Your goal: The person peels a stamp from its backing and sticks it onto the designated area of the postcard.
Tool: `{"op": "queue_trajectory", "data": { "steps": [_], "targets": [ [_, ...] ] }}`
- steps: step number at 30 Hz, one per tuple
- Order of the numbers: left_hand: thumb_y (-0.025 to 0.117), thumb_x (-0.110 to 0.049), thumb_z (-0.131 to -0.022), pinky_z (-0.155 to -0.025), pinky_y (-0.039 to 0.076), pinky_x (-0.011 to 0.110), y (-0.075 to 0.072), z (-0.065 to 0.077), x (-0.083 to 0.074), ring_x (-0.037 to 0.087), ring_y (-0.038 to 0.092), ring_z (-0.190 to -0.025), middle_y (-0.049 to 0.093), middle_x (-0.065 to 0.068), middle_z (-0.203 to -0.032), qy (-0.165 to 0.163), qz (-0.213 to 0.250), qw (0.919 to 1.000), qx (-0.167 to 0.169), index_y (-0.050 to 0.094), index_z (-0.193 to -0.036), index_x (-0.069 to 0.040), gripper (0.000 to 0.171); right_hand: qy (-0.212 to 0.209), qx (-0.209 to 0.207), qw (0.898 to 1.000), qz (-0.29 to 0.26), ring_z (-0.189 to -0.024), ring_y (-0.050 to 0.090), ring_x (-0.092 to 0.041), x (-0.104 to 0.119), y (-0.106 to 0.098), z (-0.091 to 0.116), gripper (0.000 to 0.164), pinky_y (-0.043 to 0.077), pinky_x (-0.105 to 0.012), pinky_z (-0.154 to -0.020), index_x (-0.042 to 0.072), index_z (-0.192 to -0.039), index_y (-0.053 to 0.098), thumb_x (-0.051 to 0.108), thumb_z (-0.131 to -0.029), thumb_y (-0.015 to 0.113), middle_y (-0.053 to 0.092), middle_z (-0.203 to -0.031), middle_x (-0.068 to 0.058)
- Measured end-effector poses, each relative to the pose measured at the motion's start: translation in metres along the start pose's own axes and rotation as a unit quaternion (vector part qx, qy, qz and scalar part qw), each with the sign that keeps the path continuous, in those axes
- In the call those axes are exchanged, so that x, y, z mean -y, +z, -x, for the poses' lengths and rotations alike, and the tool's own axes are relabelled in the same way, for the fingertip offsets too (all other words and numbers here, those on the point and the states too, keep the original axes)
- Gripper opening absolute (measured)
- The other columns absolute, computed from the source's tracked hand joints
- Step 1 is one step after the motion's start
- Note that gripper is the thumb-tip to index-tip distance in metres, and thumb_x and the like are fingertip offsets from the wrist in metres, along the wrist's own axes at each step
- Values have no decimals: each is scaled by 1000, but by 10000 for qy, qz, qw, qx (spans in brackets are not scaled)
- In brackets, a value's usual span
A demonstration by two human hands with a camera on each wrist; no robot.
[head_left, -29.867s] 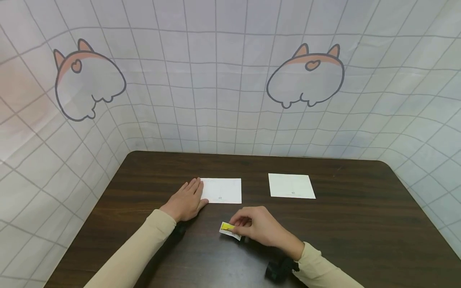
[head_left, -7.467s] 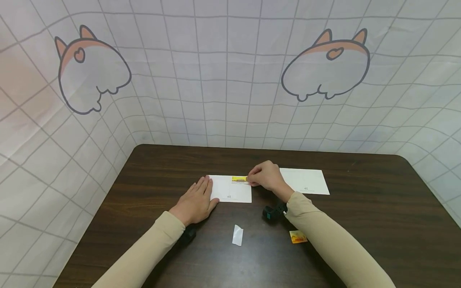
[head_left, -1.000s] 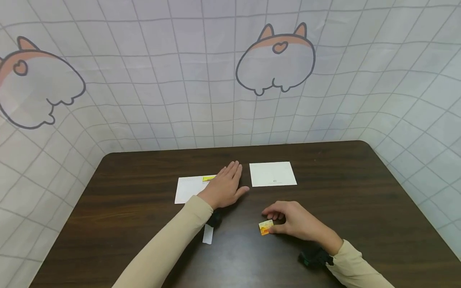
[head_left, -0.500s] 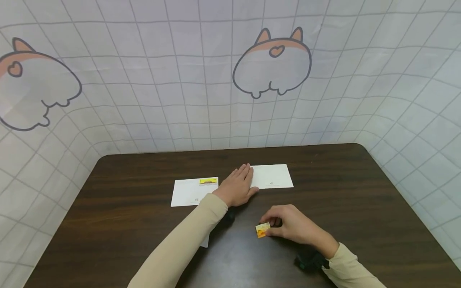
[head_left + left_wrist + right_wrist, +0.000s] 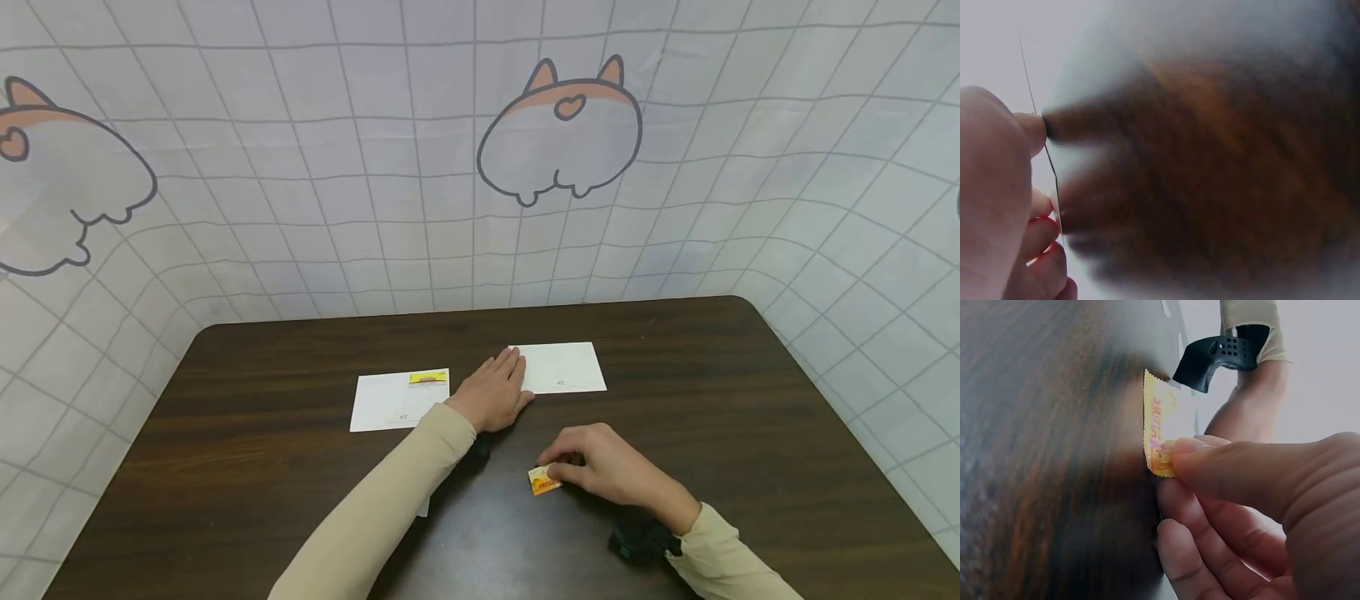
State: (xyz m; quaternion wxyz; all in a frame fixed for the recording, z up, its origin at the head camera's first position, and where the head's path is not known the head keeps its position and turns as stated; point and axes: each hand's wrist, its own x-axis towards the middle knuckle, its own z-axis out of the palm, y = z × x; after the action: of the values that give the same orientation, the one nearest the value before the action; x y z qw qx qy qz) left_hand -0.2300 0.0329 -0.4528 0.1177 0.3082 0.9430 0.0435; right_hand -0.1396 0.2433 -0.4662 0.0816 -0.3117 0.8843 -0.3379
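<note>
Work looks half done: one yellow stamp (image 5: 427, 378) on the left card (image 5: 378, 408), a second stamp (image 5: 538, 481) pinched by the right hand (image 5: 611, 467) near centre, the left hand (image 5: 491, 396) flat against the unstamped right card's (image 5: 566, 368) left edge.

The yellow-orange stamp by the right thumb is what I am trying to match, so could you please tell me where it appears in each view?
Head: the yellow-orange stamp is low, slightly right of centre, pinched by the right hand.
Left wrist: not in it.
Right wrist: just above centre, the stamp at the thumb tip.
Shared landmark: the dark wooden tabletop, blurred in the left wrist view.
</note>
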Motion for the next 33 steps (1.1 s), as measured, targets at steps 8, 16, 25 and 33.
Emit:
{"op": "queue_trajectory", "data": {
  "steps": [8, 16, 25, 33],
  "targets": [
    [35, -36, -113, -133, 23, 41, 1, 1, -2, 27, 20, -163, 23, 15, -173, 33, -161, 9998, 60, 26, -163, -1, 61, -34, 18, 9998, -184, -86, 67, 3, -2, -1, 1, 17, 56, -20, -74, 18, -108, 82, 12, -97, 71, 78, -100, 7],
    [34, -34, -114, -133, 23, 41, 3, 6, -4, 27, 20, -164, 23, 15, -173, 5, -294, 9996, 59, 27, -163, -1, 60, 134, -223, 9995, -190, -90, 70, 0, -2, -6, 2, 15, 58, -22, -79, 19, -106, 82, 13, -96, 73, 79, -102, 8],
    [37, -36, -113, -132, 25, 42, 7, 15, -6, 27, 25, -162, 29, 15, -172, -34, -508, 9987, -27, 32, -161, -1, 60, 451, -352, 9976, -379, -89, 70, 2, -4, -7, 4, 13, 58, -21, -77, 24, -104, 82, 18, -95, 74, 80, -102, 8],
    [39, -37, -112, -132, 26, 40, 7, 23, -9, 25, 29, -161, 33, 13, -170, -69, -747, 9971, -135, 36, -160, -2, 59, 537, -582, 9962, -356, -88, 69, 3, -8, -7, 3, 12, 58, -20, -77, 25, -104, 81, 19, -94, 76, 80, -101, 9]
  ]
}}
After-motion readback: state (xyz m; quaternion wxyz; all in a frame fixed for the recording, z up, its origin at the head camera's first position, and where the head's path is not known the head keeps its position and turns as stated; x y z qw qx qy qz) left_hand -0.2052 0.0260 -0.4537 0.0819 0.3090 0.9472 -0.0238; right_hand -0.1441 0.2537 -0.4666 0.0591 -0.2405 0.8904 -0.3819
